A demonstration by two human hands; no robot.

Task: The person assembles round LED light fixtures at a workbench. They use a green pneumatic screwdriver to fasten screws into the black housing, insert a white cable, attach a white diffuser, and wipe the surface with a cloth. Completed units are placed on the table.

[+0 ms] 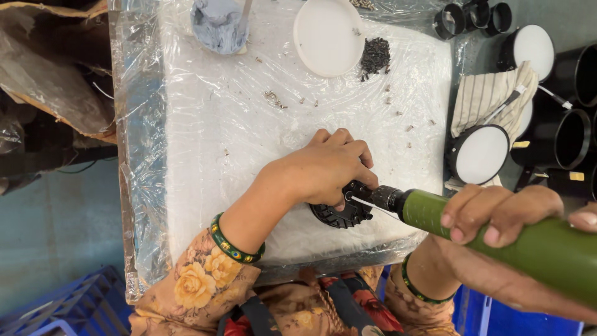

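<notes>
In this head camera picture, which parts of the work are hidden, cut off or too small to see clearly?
- Black ribbed round part: mostly covered by the left hand.
- Green cylindrical electric screwdriver: rear end cut off by the right edge; its tip is hidden under the left hand's fingers.
- Right hand: partly cut off at the right edge.
- Pile of small dark screws: too small to tell their type.

Glossy, wrinkled plastic film covers the white tabletop. The driver has a matt green body and metal tip; the ribbed part looks black plastic.
</notes>
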